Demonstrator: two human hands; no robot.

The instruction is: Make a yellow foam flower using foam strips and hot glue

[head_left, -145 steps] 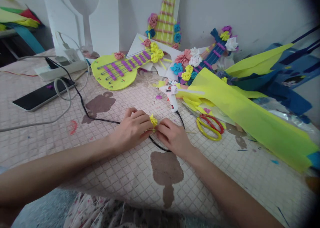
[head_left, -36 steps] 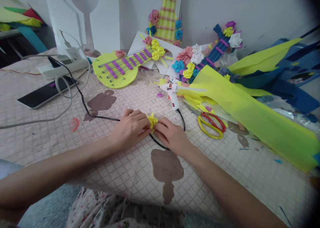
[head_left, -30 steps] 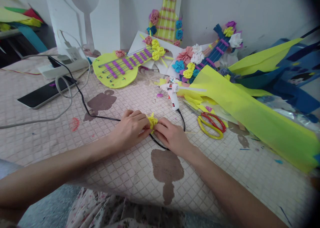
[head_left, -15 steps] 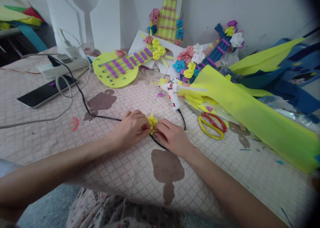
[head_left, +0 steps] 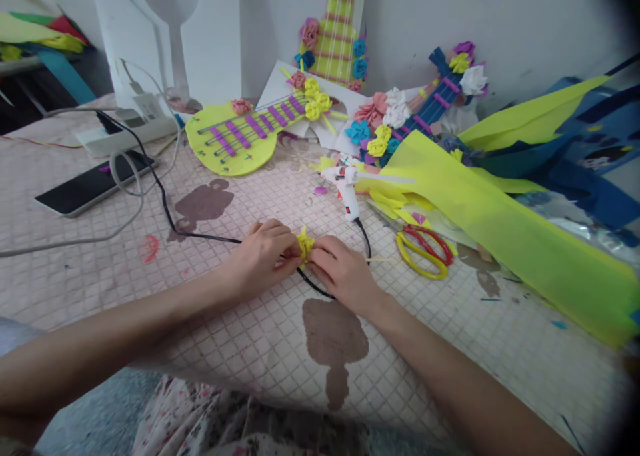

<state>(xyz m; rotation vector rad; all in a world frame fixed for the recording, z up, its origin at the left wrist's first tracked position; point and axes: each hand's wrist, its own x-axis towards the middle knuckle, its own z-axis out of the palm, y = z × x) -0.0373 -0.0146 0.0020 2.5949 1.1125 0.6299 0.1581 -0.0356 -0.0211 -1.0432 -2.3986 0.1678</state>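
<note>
A small yellow crepe-paper flower (head_left: 305, 243) is held between my two hands, just above the table's middle. My left hand (head_left: 267, 253) pinches it from the left with curled fingers. From the right, the fingertips of my right hand (head_left: 345, 273) close on its lower side. A thin pale stick (head_left: 383, 260) shows just beyond my right hand; whether it joins the flower is hidden. The black cable (head_left: 313, 284) runs beneath both hands. Behind them stands a white glue gun (head_left: 350, 193) with a clear glue stick in its back.
Scissors (head_left: 423, 251) with red and yellow handles lie to the right, beside a long yellow crepe sheet (head_left: 500, 223). Decorated paper guitars (head_left: 233, 143) stand at the back. A phone (head_left: 95, 184) and a power strip (head_left: 125, 136) are at the left.
My hands stay nearly in place around the flower. The fingers of my right hand have shifted slightly, and the flower has turned a little.
</note>
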